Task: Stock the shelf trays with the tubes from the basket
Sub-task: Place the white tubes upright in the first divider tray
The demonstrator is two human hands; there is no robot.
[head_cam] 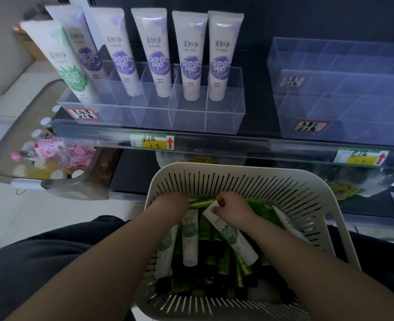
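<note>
A white tube, laid diagonally in the basket with its cap toward the person, is pinched at its crimped end by the right hand. The left hand is sunk beside it, and its grip cannot be told; green tubes are crowded around.

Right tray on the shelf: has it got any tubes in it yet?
No, the right clear tray shows only bare compartments; the shelved tubes all stand in the left tray.

Shop; price tags along shelf
</note>
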